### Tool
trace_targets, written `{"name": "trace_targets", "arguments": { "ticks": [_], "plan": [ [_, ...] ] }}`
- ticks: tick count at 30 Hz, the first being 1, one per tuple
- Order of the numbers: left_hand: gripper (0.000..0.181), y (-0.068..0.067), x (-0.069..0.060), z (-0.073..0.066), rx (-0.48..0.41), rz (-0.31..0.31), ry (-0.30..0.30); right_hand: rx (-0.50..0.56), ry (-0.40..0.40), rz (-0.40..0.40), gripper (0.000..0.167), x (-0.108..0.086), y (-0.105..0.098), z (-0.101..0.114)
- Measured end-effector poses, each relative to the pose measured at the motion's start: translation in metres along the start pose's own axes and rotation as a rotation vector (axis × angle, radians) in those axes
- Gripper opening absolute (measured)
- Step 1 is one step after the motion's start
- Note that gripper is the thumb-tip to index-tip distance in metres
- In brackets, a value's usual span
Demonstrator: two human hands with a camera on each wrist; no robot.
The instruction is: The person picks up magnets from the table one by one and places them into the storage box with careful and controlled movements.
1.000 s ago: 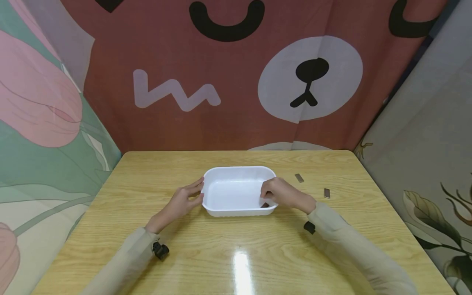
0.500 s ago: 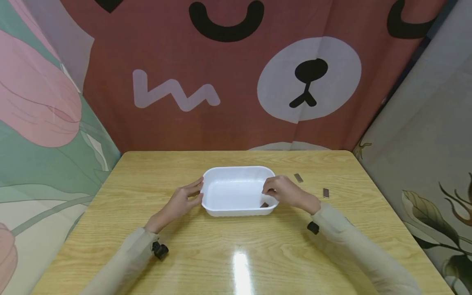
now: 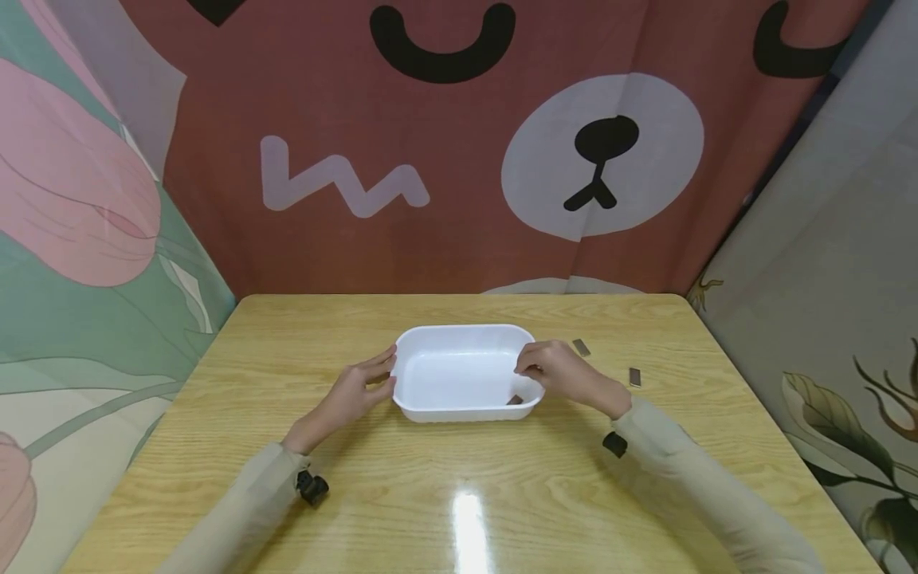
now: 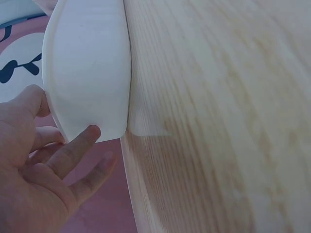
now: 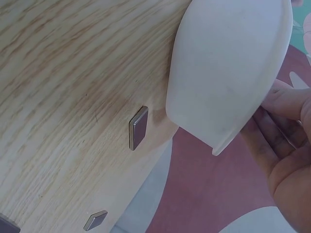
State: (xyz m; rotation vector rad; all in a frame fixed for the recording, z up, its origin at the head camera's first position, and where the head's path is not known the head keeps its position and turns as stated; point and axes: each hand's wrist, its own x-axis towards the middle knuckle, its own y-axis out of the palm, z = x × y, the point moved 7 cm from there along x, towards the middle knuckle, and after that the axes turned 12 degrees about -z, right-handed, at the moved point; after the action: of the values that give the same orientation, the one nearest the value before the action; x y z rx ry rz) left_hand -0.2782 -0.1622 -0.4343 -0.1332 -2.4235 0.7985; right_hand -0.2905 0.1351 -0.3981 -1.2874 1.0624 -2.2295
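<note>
A white rectangular tray stands in the middle of the wooden table. My left hand touches its left end with spread fingers, the thumb at the rim in the left wrist view. Over the right rim reaches my right hand, fingers bent down inside the tray. No object shows between these fingers, though the tray wall hides their tips in the right wrist view. A small dark flat piece lies in the tray's near right corner. To the right of the tray lie two small shiny rectangular blocks, one farther back and one nearer.
The table reaches back to a red curtain printed with a cartoon face. Patterned cloths hang at the left and right sides. A black wrist camera sits under the left cuff, another under the right.
My right hand has risen slightly and drawn to the right, away from the dark piece in the tray's corner. The left hand and the tray have stayed put.
</note>
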Motion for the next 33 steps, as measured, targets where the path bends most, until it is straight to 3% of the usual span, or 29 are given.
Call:
{"name": "trace_targets", "arguments": {
  "ticks": [17, 33],
  "plan": [
    [0.044, 0.001, -0.001, 0.003, -0.043, 0.002, -0.014, -0.022, -0.018, -0.04, 0.017, 0.0, -0.007, 0.001],
    [0.043, 0.002, 0.0, 0.004, -0.041, 0.005, -0.019, -0.026, 0.037, -0.041, 0.017, -0.004, -0.011, -0.003]
  ]
}}
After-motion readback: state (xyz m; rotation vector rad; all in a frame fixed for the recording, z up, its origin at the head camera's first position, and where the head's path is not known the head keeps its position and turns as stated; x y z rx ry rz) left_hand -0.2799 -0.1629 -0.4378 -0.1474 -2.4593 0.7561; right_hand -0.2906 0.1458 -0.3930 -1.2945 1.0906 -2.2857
